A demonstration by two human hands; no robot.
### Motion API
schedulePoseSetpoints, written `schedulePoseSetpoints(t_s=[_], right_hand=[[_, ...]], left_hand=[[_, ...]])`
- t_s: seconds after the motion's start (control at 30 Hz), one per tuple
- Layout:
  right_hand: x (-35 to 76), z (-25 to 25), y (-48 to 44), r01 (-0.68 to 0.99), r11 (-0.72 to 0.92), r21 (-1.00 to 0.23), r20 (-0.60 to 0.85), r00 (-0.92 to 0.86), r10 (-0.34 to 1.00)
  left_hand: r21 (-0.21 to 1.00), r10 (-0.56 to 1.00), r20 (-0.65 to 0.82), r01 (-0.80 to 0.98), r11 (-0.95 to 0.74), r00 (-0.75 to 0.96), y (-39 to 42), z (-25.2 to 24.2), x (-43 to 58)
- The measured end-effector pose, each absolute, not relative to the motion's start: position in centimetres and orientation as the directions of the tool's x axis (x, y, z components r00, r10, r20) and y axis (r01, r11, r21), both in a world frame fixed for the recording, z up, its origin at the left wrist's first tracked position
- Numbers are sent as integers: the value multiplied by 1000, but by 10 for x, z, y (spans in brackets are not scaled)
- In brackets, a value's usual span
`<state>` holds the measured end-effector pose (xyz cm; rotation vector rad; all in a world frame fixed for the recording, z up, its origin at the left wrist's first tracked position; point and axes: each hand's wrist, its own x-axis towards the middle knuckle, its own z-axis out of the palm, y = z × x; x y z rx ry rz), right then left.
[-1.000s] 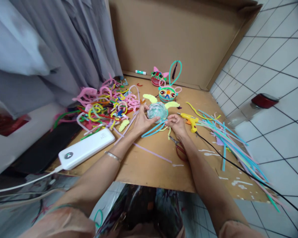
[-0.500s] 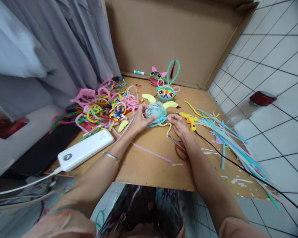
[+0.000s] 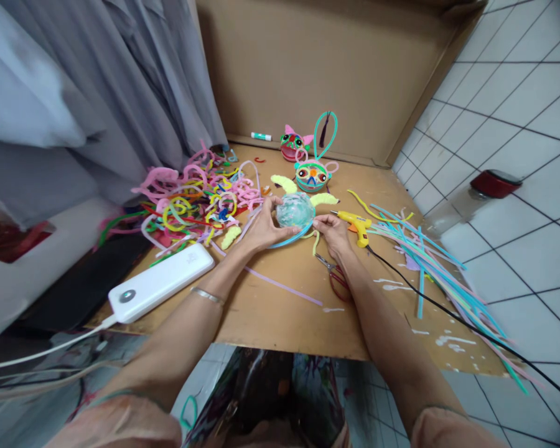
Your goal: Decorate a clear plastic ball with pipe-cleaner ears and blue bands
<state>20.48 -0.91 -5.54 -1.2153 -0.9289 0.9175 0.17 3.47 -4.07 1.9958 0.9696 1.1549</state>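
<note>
My left hand (image 3: pixel 264 228) grips the left side of a round, pale blue-green ball (image 3: pixel 295 210) that has two fuzzy yellow horn-like pieces (image 3: pixel 324 199) at its top. A blue pipe cleaner (image 3: pixel 287 241) runs along the ball's lower edge, under my left thumb. At the ball's right edge, my right hand (image 3: pixel 332 231) pinches the blue pipe cleaner between thumb and fingers. Just below that hand lie a short pale yellow pipe cleaner (image 3: pixel 316 242) and red-handled scissors (image 3: pixel 336 280), partly covered by my right forearm.
A yellow glue gun (image 3: pixel 356 225) with a black cord lies right of my hand, beside long pastel pipe cleaners (image 3: pixel 429 267). Tangled pipe cleaners (image 3: pixel 182 205) and a white power bank (image 3: pixel 161 283) are at left. Two finished pipe-cleaner faces (image 3: pixel 312 177) stand behind, before a cardboard wall.
The ball has shifted slightly right and turned a little in my left hand. The blue pipe cleaner, loosely looped before, now lies closer along the ball's lower edge.
</note>
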Motion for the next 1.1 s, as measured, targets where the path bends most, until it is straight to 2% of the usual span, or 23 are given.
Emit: schedulePoseSetpoints(t_s=[0.1,0.33,0.47,0.9,1.1], right_hand=[[207,-57,-9,-56,112,-992,85,352,932],[206,-56,-10,-25,112,-993,97,338,936],[207,-55,-12,-13,110,-994,102,278,955],[214,-45,-18,-140,70,-988,58,87,994],[215,-44,-17,-219,45,-975,21,110,994]], left_hand=[[765,798,393,319,-559,457,32,-37,-6],[695,715,403,318,-645,571,24,-29,-10],[664,694,411,328,-672,590,22,-27,-10],[527,647,463,399,-751,606,22,-27,-11],[564,657,470,372,-737,590,23,-26,-12]])
